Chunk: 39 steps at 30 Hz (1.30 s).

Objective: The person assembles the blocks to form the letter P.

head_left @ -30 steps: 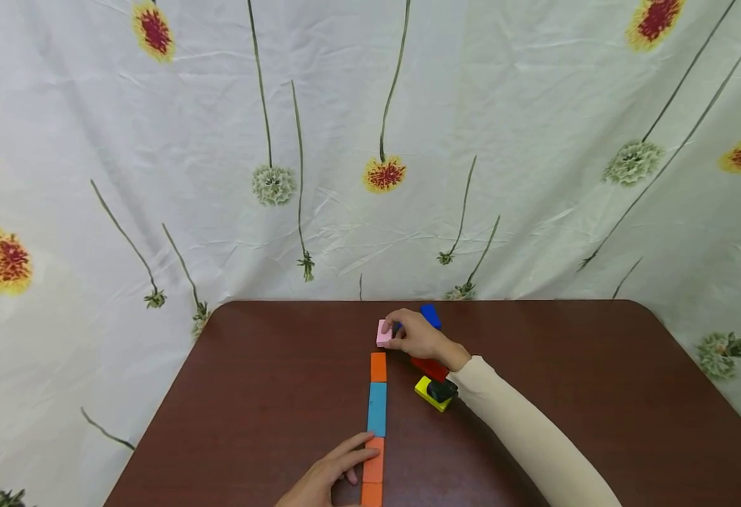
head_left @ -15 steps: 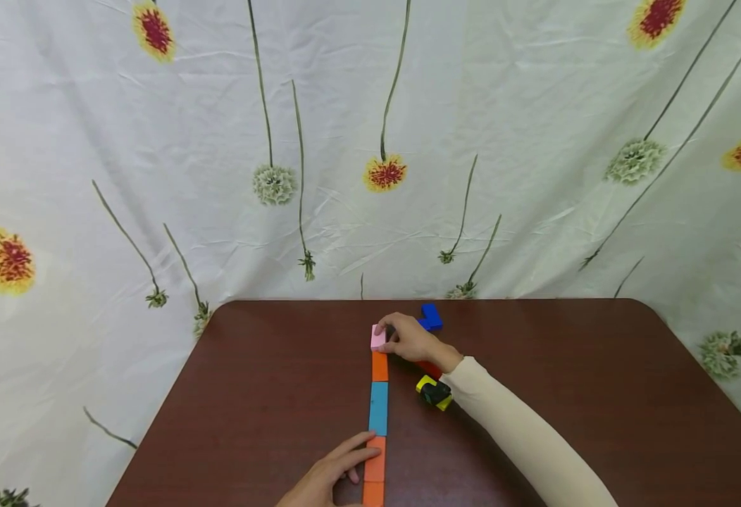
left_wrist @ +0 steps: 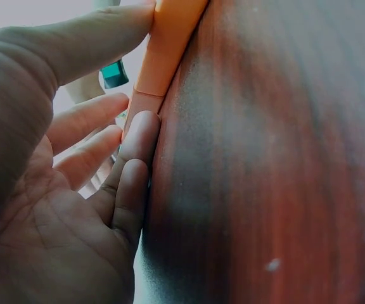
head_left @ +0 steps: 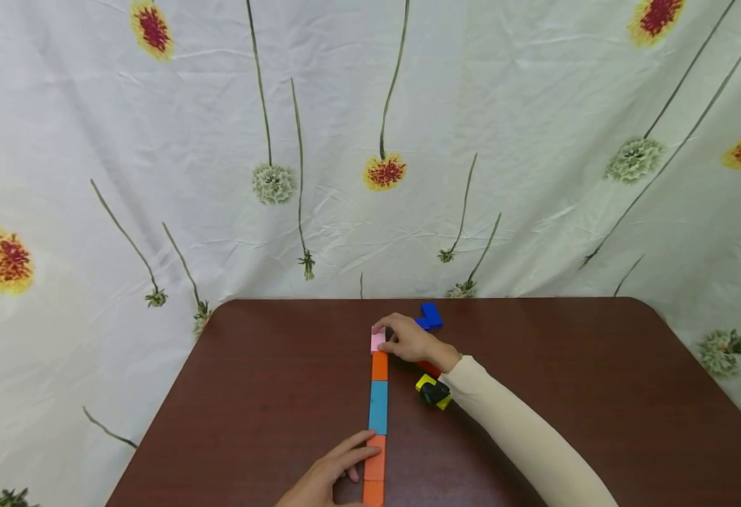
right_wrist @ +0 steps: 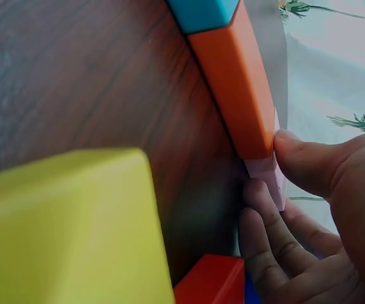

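Observation:
In the head view a straight row of blocks runs away from me along the table. A pink block (head_left: 377, 340) forms its far end, against an orange block (head_left: 380, 366). My right hand (head_left: 411, 339) pinches the pink block between thumb and fingers, which the right wrist view also shows at the pink block (right_wrist: 277, 190). Nearer lie a light blue block (head_left: 378, 407) and two more orange blocks, one of them a near orange block (head_left: 375, 470). My left hand (head_left: 327, 479) rests its extended fingers on the near orange blocks; its thumb touches an orange block (left_wrist: 170, 44) in the left wrist view.
To the right of the row are blue blocks (head_left: 432, 315), a red block (head_left: 430, 367) partly hidden by my right wrist, and a yellow block (head_left: 425, 382) overlapped by the dark wrist camera. The brown table (head_left: 269, 380) ends at a flowered cloth (head_left: 332, 232).
The pink block, held in my right hand, has moved left and nearer, from apart at the far end to touching the orange block. My left hand has stayed in place.

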Each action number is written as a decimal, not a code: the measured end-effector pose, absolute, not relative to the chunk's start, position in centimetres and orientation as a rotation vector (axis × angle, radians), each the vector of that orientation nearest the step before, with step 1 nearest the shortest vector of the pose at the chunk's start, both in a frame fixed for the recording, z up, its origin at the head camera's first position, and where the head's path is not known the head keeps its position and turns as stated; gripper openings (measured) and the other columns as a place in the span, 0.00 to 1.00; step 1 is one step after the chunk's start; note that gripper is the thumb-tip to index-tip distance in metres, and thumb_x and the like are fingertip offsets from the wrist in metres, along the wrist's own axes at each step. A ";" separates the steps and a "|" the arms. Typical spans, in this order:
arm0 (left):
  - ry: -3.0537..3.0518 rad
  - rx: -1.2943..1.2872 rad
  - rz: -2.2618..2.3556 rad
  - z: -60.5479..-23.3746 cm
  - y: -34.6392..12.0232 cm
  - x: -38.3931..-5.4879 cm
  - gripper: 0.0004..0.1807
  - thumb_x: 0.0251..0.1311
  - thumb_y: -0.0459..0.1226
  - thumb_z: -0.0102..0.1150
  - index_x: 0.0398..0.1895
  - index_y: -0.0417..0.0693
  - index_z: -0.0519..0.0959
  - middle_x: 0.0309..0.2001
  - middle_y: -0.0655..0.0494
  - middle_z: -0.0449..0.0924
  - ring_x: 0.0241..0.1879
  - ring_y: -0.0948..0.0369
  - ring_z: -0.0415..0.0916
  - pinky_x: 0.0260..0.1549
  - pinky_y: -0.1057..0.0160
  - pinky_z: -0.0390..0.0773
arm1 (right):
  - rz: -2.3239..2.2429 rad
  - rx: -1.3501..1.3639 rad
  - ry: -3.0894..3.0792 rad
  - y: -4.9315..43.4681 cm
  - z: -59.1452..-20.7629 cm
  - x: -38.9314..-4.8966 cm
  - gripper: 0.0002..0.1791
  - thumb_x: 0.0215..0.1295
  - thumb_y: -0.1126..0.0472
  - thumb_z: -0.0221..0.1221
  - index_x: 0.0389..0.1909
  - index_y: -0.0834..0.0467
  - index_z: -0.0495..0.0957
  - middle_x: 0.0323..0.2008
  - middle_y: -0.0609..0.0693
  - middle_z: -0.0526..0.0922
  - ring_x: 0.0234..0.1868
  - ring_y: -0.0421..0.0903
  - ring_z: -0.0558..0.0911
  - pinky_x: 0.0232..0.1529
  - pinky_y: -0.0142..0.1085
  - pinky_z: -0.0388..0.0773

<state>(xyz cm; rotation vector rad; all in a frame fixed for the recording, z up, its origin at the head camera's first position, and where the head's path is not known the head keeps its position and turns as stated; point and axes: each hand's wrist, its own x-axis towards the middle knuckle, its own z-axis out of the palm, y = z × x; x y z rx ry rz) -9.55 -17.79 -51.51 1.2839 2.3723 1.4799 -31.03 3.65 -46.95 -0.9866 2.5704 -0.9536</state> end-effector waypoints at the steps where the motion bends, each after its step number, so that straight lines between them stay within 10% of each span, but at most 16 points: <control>1: 2.372 1.289 1.483 -51.5 -17.8 -9.6 0.35 0.62 0.33 0.68 0.69 0.31 0.66 0.71 0.31 0.60 0.40 0.62 0.70 0.39 0.72 0.74 | -0.940 -0.991 2.577 3.7 -46.9 -31.0 0.17 0.71 0.64 0.61 0.59 0.60 0.77 0.62 0.60 0.74 0.40 0.47 0.82 0.45 0.36 0.81; 39: 2.387 1.243 1.478 -51.4 -17.7 -9.5 0.34 0.63 0.35 0.67 0.69 0.32 0.67 0.68 0.26 0.60 0.40 0.65 0.70 0.40 0.73 0.73 | -0.886 -0.911 2.613 4.1 -46.8 -30.9 0.21 0.71 0.63 0.61 0.63 0.59 0.74 0.60 0.60 0.74 0.38 0.44 0.79 0.42 0.35 0.80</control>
